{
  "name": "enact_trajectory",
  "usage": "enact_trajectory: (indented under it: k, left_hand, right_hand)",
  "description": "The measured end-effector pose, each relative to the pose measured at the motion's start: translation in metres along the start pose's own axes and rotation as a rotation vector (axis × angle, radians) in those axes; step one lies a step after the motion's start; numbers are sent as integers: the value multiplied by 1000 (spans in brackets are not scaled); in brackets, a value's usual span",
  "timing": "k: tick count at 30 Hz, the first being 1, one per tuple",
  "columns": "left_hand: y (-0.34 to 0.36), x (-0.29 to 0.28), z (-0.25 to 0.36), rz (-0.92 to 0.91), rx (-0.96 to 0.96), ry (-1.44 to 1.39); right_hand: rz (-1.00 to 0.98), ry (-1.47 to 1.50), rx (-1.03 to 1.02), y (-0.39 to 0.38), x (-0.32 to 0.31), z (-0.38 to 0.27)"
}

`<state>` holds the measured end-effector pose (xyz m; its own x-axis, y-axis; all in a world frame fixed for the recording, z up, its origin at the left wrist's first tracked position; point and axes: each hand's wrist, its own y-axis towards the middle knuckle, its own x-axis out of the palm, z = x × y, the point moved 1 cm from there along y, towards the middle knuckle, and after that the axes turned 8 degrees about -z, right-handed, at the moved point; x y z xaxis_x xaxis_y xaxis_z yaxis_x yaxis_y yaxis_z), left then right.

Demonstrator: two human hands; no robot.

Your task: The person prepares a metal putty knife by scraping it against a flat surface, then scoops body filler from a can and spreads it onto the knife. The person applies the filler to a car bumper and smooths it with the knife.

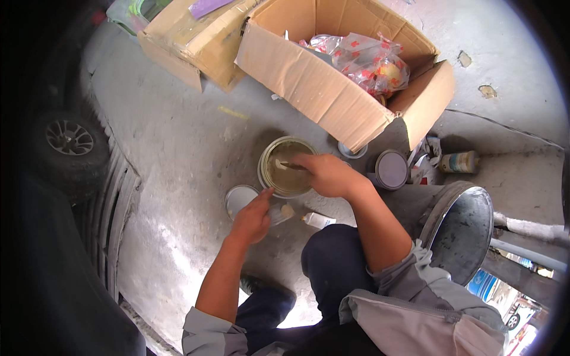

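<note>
Hands apart, the right hand point(332, 175) pinches a thin, dark tool point(292, 165) inside a round, pale-rimmed tin point(262, 170) of olive-brown paste point(289, 180), just ahead of the left hand point(253, 220), whose grip I cannot tell; right of it lies a small white bottle point(320, 221).

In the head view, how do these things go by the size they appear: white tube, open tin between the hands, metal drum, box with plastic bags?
Largest to smallest:
1. box with plastic bags
2. metal drum
3. open tin
4. white tube
</note>
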<state>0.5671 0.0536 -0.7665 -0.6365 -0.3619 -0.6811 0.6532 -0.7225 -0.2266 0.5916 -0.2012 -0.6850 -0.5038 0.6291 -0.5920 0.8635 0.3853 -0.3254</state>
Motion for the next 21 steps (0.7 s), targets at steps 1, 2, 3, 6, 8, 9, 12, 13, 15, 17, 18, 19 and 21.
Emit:
enact_trajectory:
  k: [1,2,3,6,8,9,12,13,15,17,18,19,21]
  left_hand:
    - [0,2,0,12,-102,-175]
    - [-3,5,1,24,-204,-350]
    - [-8,10,1,30,-303,-527]
    - [-22,81,-63,204,-310,-718]
    - [-5,102,-52,325,-227,-1154]
    - [9,88,-21,352,-190,-1382]
    - [29,69,0,485,-76,-1697]
    - [35,63,-7,547,-68,-1715]
    - [52,45,-11,676,-131,-1744]
    - [47,27,-31,639,-98,-1551]
    - [42,18,-41,622,-85,-1451]
    - [35,7,-38,594,-148,-1296]
    - [16,-17,-34,541,-192,-1174]
  right_hand:
    - [13,23,-8,-8,-6,-3]
    - [43,41,-38,-15,-13,-7]
    - [73,59,-64,-23,-19,-12]
    - [108,100,-128,-35,-34,-31]
    - [125,131,-146,-39,-40,-35]
    - [145,152,-144,-44,-45,-34]
    - [170,215,-176,-49,-54,-43]
    - [175,235,-190,-50,-56,-47]
    - [233,239,-225,-51,-58,-48]
    - [253,267,-258,-54,-65,-53]
    - [245,297,-267,-55,-68,-58]
    - [244,330,-270,-58,-70,-60]
    - [238,353,-323,-60,-75,-65]
